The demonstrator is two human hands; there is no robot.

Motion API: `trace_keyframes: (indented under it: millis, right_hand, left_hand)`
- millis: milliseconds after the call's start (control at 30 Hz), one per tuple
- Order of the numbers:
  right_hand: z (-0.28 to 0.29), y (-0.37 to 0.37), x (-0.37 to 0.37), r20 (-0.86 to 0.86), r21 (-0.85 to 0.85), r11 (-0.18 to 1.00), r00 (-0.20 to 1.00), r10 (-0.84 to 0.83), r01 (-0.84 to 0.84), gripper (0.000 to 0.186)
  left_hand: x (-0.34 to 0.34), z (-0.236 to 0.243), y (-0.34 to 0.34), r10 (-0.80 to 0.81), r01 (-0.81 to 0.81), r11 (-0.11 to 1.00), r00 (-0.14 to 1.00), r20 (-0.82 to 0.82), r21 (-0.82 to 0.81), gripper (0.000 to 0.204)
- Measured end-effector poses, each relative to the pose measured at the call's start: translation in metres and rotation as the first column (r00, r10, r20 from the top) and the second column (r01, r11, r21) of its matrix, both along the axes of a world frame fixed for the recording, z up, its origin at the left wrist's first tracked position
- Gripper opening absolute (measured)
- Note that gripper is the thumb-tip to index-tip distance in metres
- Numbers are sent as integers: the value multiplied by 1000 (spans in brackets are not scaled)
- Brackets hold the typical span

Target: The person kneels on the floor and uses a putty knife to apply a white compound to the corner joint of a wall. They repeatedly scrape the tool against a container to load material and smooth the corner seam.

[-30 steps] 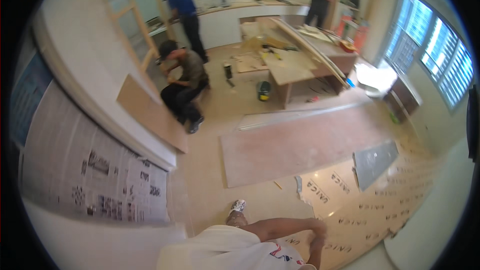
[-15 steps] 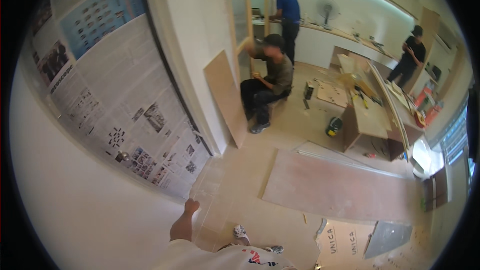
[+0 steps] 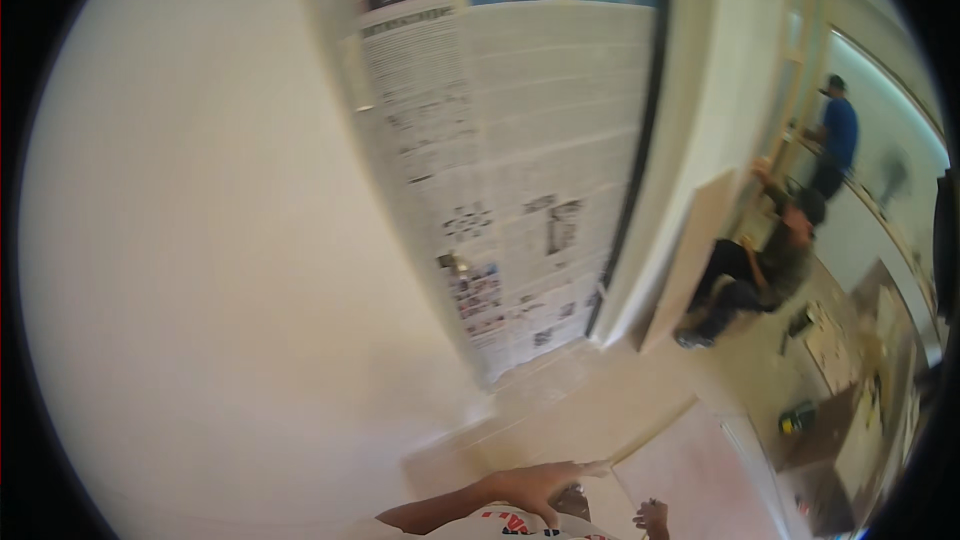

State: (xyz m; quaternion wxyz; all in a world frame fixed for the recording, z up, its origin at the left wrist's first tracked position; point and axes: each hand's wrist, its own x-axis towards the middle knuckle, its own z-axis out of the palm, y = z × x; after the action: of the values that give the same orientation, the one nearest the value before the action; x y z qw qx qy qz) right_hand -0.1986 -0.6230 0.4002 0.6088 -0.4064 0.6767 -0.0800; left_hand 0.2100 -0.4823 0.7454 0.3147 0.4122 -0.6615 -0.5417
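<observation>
My left hand [image 3: 540,485] stretches across the front of my white printed shirt [image 3: 510,522], fingers extended and apart, holding nothing. To its right, at the lower edge, my right hand [image 3: 652,517] has its fingers curled in; whether anything is inside them does not show. Beyond the hands a large pale pinkish panel [image 3: 690,475] lies flat on the floor. A door [image 3: 540,120] covered in newspaper sheets stands ahead, its round knob [image 3: 455,265] showing through. Neither hand touches the door or the panel.
A white wall [image 3: 220,240] fills the left side. A board [image 3: 685,265] leans by the doorway. One person [image 3: 765,265] sits low beside it; another in a blue top [image 3: 838,135] stands at a long counter. Wooden pieces and tools [image 3: 850,390] crowd the right.
My view has swung left, so the door and wall fill more of it. My left hand has gone from a closed hang to stretched fingers before my shirt. My right hand has come into view.
</observation>
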Motion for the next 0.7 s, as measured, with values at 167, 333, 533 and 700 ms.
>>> trace_keyframes:
  millis: [167,333,533,700]
  right_hand:
    - [-14,-60,64,250,405,847,933,259,-344,29]
    - [-39,-121,133,140,384,793,879,457,-473,29]
    - [-42,-195,263,163,307,613,675,719,-728,27]
    - [-89,-239,354,-200,-249,-175,-126,972,-953,27]
  left_hand:
    - [12,46,1,224,-213,973,964,-140,90,112]
    - [30,47,-23,508,-474,859,753,-418,191,116]
    - [81,40,-46,669,-633,739,732,-132,230,101]
    - [92,-126,8,883,-981,40,123,454,188,67]
